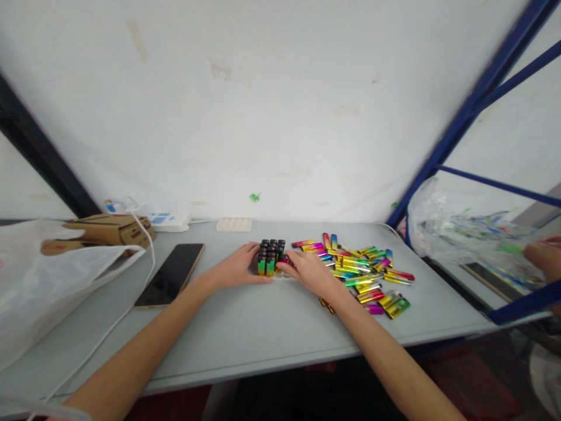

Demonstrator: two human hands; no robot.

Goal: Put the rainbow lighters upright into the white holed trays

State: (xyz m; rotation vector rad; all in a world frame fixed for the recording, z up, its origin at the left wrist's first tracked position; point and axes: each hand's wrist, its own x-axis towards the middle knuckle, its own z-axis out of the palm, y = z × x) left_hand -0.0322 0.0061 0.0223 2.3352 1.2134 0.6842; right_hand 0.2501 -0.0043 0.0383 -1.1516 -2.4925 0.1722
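head view: your two hands at the block of upright sticks (270, 257)

your left hand (236, 270) lies on the grey table (263, 327) against the left side of the block, fingers straight and together, gripping nothing. your right hand (309, 270) is at the block's right side, its fingertips touching a red stick (284, 259) just beside the block; whether they clamp it does not show. right of the block, a pile of loose coloured sticks (363, 272) lies flat. left of the block lies a dark phone (170, 273), and further left a white plastic bag (39, 280). behind the block, by the wall, sits a small white tray (234, 224). far right of the block, another person's hand (543, 257) touches a clear bag (460, 234).
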